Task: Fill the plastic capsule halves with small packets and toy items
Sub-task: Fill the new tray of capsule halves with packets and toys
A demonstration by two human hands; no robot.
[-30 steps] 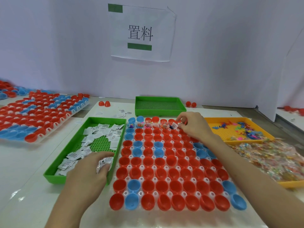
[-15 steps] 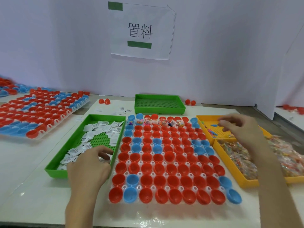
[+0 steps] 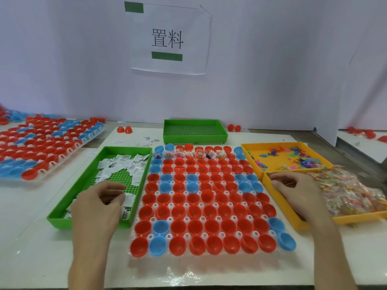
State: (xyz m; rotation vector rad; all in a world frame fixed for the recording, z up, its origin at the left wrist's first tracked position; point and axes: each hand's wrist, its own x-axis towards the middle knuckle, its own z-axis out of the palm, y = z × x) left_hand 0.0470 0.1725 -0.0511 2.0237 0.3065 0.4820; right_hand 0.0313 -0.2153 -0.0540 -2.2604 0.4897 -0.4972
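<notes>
Leaving the capsule halves (image 3: 201,197), our right hand (image 3: 297,191) curls at the left rim of the orange tray (image 3: 280,206), hold unclear; our left hand (image 3: 98,206) pinches white packets (image 3: 125,164): we restock.

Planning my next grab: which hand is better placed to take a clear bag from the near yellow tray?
Right, probably. The right hand hovers over the near yellow tray, beside the clear bags; the left hand is beyond the capsule halves, over the green tray of white packets.
</notes>
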